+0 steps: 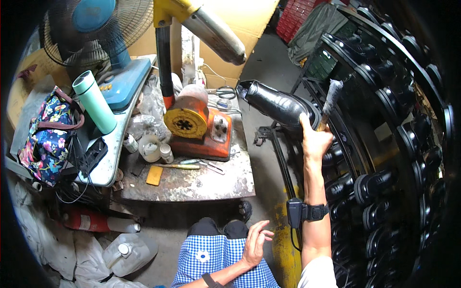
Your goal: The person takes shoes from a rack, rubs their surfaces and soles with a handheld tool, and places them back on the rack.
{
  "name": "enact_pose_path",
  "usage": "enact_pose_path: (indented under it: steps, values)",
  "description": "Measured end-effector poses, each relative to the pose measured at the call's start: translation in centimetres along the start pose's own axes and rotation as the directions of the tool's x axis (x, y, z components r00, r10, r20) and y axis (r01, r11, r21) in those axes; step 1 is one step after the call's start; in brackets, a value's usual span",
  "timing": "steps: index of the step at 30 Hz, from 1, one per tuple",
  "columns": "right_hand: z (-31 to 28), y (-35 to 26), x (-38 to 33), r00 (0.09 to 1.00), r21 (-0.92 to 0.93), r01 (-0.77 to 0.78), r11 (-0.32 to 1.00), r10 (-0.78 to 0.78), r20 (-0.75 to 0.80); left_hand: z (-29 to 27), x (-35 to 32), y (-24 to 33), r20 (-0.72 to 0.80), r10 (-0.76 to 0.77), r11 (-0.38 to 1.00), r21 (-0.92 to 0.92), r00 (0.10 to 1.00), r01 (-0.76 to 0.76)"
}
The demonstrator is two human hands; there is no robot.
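My right hand (314,139) grips a glossy black leather shoe (278,103) and a brush (331,98); my left hand (254,245) rests spread on my lap, many shoes racked right.

Glossy black leather shoe (278,103) in the right hand (314,139), matt-bristled brush (331,98) in the same grip, left of it a rough, stained metal bench (192,182), scuffed orange machine (201,127), smooth matt teal flask (94,102), floral cloth bag (48,139)

Open floor (269,158) between cluttered workbench (192,185) and shoe rack (384,144).
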State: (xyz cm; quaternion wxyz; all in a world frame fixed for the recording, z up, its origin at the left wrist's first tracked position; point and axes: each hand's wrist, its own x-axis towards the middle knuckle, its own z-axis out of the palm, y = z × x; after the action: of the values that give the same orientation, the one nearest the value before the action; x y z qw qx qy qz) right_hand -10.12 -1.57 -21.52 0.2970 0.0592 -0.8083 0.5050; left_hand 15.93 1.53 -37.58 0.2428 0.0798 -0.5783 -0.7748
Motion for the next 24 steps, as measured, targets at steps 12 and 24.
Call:
enact_pose_path:
  steps: [12,24]
  values:
    - [3.4,-3.8,1.2,0.999,0.029,-0.034,0.999,0.035,-0.023,-0.8,0.3,0.5,-0.006,-0.008,1.000,-0.001,1.000,0.008]
    - [2.4,-3.4,1.3,0.998,0.097,-0.032,0.995,0.038,-0.059,-0.7,-0.3,-0.3,0.025,0.003,1.000,0.002,1.000,-0.003]
